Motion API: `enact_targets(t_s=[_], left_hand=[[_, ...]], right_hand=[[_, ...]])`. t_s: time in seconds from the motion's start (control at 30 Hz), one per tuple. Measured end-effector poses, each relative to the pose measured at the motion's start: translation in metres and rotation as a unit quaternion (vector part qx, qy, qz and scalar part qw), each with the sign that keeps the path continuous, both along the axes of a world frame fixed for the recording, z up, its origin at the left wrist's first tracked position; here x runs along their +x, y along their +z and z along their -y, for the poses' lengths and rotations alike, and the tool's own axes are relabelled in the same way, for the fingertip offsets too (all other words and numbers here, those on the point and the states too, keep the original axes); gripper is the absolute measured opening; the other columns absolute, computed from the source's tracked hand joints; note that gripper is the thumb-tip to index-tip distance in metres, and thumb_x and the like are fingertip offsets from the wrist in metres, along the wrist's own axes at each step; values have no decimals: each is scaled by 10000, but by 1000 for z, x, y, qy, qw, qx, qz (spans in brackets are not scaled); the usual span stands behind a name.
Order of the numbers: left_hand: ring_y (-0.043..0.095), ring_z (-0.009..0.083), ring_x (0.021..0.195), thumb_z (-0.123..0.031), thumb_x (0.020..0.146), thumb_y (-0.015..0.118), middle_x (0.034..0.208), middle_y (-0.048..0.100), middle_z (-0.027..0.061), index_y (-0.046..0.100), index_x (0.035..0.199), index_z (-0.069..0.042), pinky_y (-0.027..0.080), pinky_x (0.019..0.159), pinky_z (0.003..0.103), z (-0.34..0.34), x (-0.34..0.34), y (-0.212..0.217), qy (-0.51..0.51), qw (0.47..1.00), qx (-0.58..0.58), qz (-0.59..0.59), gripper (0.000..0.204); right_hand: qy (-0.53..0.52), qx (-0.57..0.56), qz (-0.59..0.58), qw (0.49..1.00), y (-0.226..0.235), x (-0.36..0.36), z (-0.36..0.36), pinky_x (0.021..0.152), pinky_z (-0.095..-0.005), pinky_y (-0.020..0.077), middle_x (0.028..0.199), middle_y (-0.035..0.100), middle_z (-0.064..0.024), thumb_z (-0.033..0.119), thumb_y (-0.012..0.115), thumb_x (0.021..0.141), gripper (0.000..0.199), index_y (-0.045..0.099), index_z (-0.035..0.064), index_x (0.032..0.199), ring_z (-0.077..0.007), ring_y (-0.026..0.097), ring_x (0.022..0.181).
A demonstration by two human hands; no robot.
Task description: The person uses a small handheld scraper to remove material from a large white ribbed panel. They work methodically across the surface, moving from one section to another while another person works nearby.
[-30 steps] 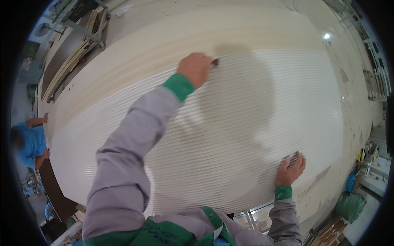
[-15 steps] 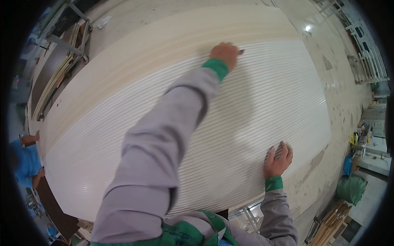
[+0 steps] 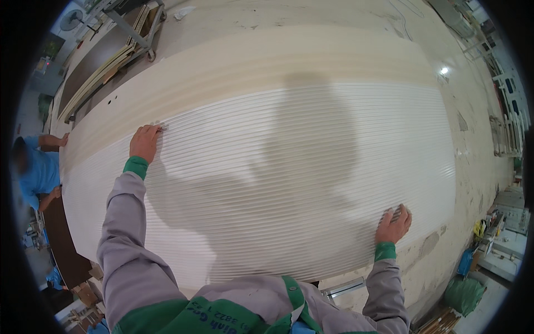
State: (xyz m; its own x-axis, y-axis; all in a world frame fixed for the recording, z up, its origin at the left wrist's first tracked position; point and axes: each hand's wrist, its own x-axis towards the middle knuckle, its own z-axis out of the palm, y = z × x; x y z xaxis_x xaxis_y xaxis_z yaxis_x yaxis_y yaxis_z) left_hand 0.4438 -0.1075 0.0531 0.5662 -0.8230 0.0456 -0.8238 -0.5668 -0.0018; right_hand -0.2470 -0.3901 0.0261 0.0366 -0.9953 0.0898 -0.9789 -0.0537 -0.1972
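Observation:
A large white panel with fine parallel ribs (image 3: 322,222) spreads out before me, with a smooth beige band (image 3: 233,75) along its far side. My left hand (image 3: 143,145) is at the far left, where the ribs meet that band. Its fingers are closed, and a small dark bit shows at the fingertips, too small to name. At the near right, my right hand (image 3: 393,225) rests on the ribs with fingers apart, holding nothing. Shadows of my head and arm fall across the panel.
A person in a blue shirt (image 3: 41,170) stands at the panel's left end, hands at its edge. Behind is a wheeled metal rack (image 3: 130,25) with boards. White metal frames (image 3: 509,114), a green bag (image 3: 464,295) and wooden strips (image 3: 439,323) lie along the right.
My left hand has swept from the far middle to the far left along the edge of the ribs. My right hand stays on the near right of the panel. The view has shifted.

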Motion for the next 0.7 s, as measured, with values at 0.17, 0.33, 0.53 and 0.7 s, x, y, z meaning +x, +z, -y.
enact_targets(t_s=[0.17, 0.33, 0.53, 0.7], left_hand=[[606, 331, 1052, -99, 933, 608, 1092, 675, 111, 683, 1121, -67, 509, 924, 440, 3, 5, -6, -51, 997, -46, -34, 205], [619, 327, 997, -123, 933, 637, 1024, 685, 109, 703, 1077, -84, 519, 877, 430, 85, -43, -17, -127, 983, -115, -60, 163], [627, 300, 921, -123, 905, 639, 925, 666, 83, 711, 999, -118, 535, 806, 423, 241, -136, -42, -245, 947, -201, -58, 119], [652, 296, 945, -148, 903, 571, 961, 690, 104, 740, 999, -130, 524, 836, 438, 409, -263, -41, -219, 951, -189, -110, 195]], right_hand=[[-6, 0, -1, 1000, 2, 3, 1, 1153, -553, 309, 1486, 393, -288, 246, 590, 931, 548, 494, 17, 1419, -449, 355, 1402], [-11, 16, 18, 1000, 1, 3, 2, 1156, -556, 306, 1498, 385, -283, 247, 572, 924, 569, 480, 17, 1437, -444, 350, 1408], [-16, 12, 6, 1000, -10, -4, 3, 1164, -568, 287, 1498, 384, -299, 271, 568, 918, 590, 477, 20, 1445, -457, 351, 1406], [-15, 11, 1, 1000, -10, -6, 5, 1178, -545, 277, 1505, 386, -288, 273, 554, 941, 553, 491, 22, 1430, -449, 340, 1425]])
